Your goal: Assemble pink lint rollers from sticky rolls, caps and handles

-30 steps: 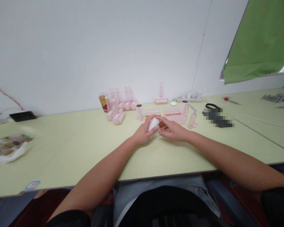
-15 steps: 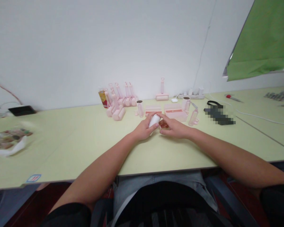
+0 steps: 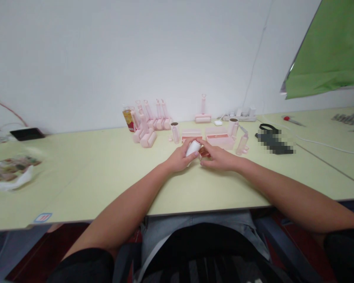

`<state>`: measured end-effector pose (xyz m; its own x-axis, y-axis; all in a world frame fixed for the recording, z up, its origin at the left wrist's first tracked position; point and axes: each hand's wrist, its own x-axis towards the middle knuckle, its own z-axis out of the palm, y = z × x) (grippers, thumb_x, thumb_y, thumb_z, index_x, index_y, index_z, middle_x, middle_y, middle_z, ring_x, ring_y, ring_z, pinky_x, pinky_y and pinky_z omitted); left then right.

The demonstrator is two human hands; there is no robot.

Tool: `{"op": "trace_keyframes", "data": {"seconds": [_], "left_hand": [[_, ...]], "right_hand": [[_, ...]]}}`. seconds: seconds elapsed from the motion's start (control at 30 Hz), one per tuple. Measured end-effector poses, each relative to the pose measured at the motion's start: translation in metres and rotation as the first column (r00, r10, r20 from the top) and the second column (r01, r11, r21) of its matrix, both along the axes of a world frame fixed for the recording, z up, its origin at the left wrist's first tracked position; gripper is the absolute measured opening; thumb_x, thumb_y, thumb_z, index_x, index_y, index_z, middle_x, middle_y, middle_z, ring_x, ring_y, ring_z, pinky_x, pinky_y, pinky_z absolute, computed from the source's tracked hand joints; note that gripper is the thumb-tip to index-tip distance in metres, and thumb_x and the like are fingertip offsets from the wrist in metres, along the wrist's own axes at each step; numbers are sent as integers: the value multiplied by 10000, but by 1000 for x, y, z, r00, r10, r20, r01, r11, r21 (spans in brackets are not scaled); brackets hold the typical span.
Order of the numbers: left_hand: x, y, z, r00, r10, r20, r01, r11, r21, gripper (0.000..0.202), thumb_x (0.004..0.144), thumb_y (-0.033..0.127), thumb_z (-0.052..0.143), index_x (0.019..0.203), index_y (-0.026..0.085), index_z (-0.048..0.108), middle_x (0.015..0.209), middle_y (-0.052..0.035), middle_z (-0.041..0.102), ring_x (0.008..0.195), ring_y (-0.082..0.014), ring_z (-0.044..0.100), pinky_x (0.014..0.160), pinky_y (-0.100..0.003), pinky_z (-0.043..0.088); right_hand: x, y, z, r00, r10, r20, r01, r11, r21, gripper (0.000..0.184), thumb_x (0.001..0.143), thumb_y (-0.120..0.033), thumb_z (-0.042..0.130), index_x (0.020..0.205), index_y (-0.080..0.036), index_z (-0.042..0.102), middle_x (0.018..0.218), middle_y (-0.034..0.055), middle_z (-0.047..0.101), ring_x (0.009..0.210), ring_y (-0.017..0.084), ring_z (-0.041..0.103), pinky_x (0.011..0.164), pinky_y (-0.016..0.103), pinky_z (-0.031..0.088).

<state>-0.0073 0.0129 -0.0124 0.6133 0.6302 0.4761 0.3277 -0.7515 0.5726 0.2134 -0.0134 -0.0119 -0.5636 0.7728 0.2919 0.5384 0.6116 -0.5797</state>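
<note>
Very little has changed over the last second: both hands have stayed together over the near middle of the table, and mostly the view itself has shifted a little. The left hand remains curled around a white roll, fingers closed on its side and thumb along the near face, the roll tilted with its upper end toward the right hand. That hand is half curled, its forefinger at the roll's upper end; whether it grips anything cannot be told, as the reddish-brown patch beneath it is unclear. So the roll seems still to be in handling, not set down, with a pink box just beyond and pink rollers farther left
</note>
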Motion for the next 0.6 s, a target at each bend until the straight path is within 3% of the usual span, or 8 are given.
{"op": "trace_keyframes", "data": {"seconds": [0.6], "left_hand": [[-1,3,-3,1000,-15,6,15,1000,-13,681,884,488,572,1466,207,357,1446,-123,475,1260,-288,507,1076,-430,376]], "right_hand": [[0,-1,-1,1000,12,-13,-12,1000,7,839,840,-274,643,1541,-276,181,1232,112,650,1036,250,668,892,419,524]]}}
